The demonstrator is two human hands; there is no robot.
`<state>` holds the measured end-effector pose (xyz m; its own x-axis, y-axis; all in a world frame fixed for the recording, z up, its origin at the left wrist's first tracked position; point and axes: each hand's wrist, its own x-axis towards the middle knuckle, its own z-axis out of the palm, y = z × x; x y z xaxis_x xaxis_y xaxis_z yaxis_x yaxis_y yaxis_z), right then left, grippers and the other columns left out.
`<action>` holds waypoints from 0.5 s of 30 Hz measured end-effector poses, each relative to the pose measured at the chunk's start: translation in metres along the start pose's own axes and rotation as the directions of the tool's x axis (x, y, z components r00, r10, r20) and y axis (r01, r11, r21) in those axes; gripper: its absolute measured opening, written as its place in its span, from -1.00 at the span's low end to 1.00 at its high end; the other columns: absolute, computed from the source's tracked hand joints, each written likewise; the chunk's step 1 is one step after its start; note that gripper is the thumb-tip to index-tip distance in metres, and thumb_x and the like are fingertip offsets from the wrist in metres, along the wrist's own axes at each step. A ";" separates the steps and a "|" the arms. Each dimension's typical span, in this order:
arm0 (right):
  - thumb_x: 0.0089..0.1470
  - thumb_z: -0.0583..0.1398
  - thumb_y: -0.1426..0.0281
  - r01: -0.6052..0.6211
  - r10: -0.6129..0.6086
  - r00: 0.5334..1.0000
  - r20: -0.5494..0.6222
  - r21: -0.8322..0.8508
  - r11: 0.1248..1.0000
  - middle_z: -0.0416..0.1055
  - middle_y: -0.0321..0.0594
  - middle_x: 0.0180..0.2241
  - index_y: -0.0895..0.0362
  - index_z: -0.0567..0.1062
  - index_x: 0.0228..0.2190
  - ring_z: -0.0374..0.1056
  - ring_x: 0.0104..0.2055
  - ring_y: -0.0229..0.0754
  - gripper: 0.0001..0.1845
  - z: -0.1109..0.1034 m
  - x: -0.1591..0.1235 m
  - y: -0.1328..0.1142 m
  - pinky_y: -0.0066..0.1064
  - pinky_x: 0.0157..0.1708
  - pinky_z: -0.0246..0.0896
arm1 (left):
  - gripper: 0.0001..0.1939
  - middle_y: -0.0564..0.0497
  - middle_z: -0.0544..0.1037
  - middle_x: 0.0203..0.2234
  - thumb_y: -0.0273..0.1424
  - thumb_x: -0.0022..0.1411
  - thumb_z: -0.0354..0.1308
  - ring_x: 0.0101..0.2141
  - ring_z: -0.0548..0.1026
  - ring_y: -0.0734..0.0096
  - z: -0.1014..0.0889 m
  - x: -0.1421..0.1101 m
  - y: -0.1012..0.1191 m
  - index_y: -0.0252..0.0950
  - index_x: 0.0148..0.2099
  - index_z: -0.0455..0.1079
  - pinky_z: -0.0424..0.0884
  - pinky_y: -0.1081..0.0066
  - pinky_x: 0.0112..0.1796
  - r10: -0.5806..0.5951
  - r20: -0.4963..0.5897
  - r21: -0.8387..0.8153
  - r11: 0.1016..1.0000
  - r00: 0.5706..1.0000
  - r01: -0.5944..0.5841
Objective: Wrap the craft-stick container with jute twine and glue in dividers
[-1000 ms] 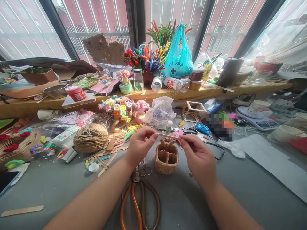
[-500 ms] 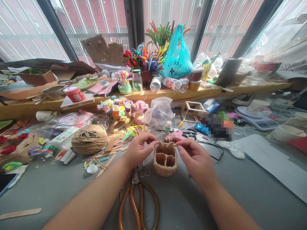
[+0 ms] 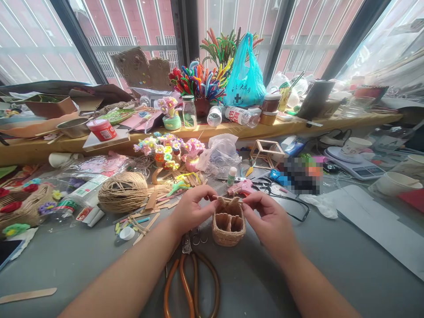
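Observation:
A small twine-wrapped basket (image 3: 228,237) with inner dividers stands upright on the grey table between my hands. A brown bow-like piece rises at its far rim. My left hand (image 3: 196,208) pinches one end of a thin wooden craft stick (image 3: 228,198), and my right hand (image 3: 267,215) pinches the other end. The stick lies level across the basket's far side, close to the bow; whether it touches the rim I cannot tell. Nearer me lie large orange-handled shears (image 3: 187,274), with the rings of small scissors (image 3: 199,239) beside them.
A twine ball (image 3: 123,192) and loose craft sticks (image 3: 145,227) lie to the left. Behind my hands are a glue stick (image 3: 231,176), a pink glue gun (image 3: 241,187) and black-handled scissors (image 3: 263,183). White paper (image 3: 374,225) and a kitchen scale (image 3: 357,165) are at the right.
Both hands have lowered the craft stick from above and behind the basket to the bow at its far rim. Over the last half second they have barely moved.

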<state>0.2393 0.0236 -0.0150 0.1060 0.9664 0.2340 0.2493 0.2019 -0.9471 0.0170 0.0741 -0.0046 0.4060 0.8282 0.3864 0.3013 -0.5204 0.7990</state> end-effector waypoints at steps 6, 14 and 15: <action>0.13 0.34 0.26 -0.043 0.062 0.988 -0.141 0.129 0.991 0.58 -0.22 -0.31 0.05 0.57 -0.32 0.48 -0.27 -0.10 -0.87 -0.001 0.001 -0.002 -0.28 -0.23 0.38 | -0.71 -0.07 0.55 -0.14 -0.38 0.23 0.31 -0.18 0.52 0.31 0.005 -0.001 -0.004 -0.20 0.01 0.46 0.46 0.33 -0.15 -0.014 -0.060 -0.159 0.987 0.998 0.004; 0.08 0.42 0.32 0.078 0.083 0.943 -0.321 0.458 0.886 0.47 -0.31 -0.37 0.07 0.59 -0.35 0.36 -0.37 -0.25 -0.87 -0.004 0.005 -0.003 -0.38 -0.31 0.30 | -0.83 -0.10 0.62 -0.23 -0.28 0.30 0.30 -0.18 0.55 0.26 0.006 -0.003 -0.008 -0.28 -0.16 0.55 0.48 0.30 -0.13 -0.128 0.055 -0.231 0.963 0.990 0.138; 0.08 0.41 0.34 0.109 0.068 0.942 -0.329 0.492 0.864 0.48 -0.30 -0.32 0.07 0.59 -0.35 0.37 -0.36 -0.25 -0.88 -0.005 0.005 -0.005 -0.36 -0.29 0.32 | -0.81 -0.10 0.63 -0.24 -0.26 0.30 0.29 -0.19 0.56 0.26 0.006 -0.004 -0.008 -0.29 -0.17 0.56 0.48 0.29 -0.12 -0.152 0.078 -0.228 0.959 0.985 0.166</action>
<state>0.2435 0.0266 -0.0080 0.4334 0.8719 0.2278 -0.2467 0.3579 -0.9006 0.0180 0.0741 -0.0153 0.4220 0.8786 0.2235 0.1596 -0.3147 0.9357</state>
